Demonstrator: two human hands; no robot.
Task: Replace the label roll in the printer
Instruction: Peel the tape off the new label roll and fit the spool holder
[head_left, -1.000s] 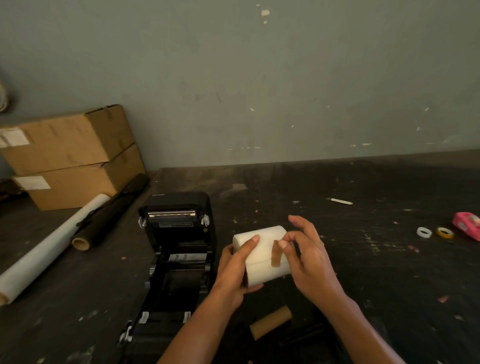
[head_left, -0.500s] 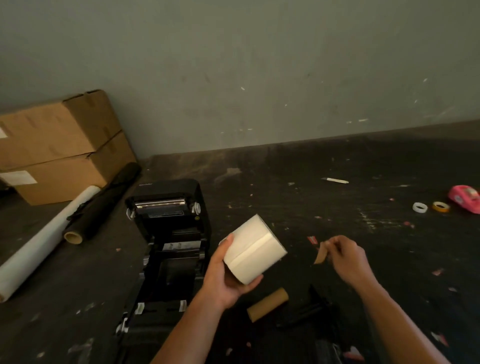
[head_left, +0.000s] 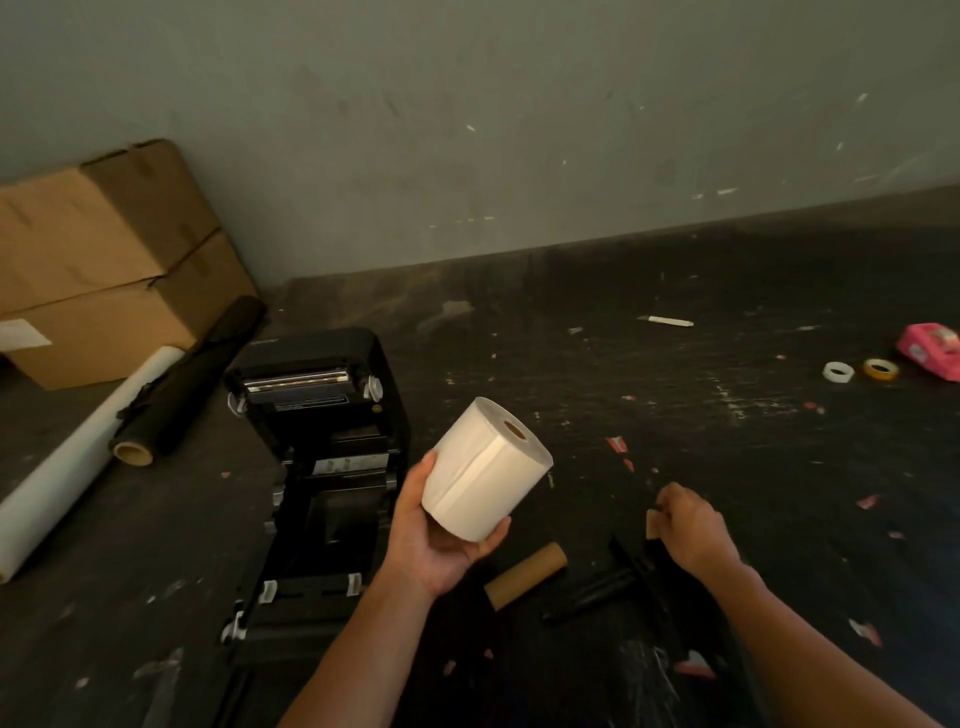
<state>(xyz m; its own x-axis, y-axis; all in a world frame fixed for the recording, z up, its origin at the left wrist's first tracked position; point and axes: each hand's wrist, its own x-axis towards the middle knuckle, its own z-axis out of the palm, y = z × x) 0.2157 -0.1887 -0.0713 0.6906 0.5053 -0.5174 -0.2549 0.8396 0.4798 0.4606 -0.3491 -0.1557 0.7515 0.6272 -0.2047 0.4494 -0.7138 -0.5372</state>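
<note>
My left hand (head_left: 434, 540) holds a white label roll (head_left: 485, 467) from below, tilted, its cardboard core facing up and right. The roll hovers just right of the black label printer (head_left: 322, 467), whose lid is open and whose roll bay looks empty. My right hand (head_left: 693, 527) is low at the right, fingers pinched on a small brown tape strip (head_left: 652, 525), just above the dark table. An empty brown cardboard core (head_left: 524, 574) lies between my hands, beside a black spindle (head_left: 592, 595).
Two stacked cardboard boxes (head_left: 104, 270) stand at the back left against the wall. A white film roll (head_left: 78, 462) and a black roll (head_left: 187, 384) lie left of the printer. Two small tape rings (head_left: 860, 370) and a pink dispenser (head_left: 932, 351) sit far right. Paper scraps litter the table.
My right hand peeled the brown tape strip off the roll and carried it down to the right. My left hand turned the roll so its core end shows.
</note>
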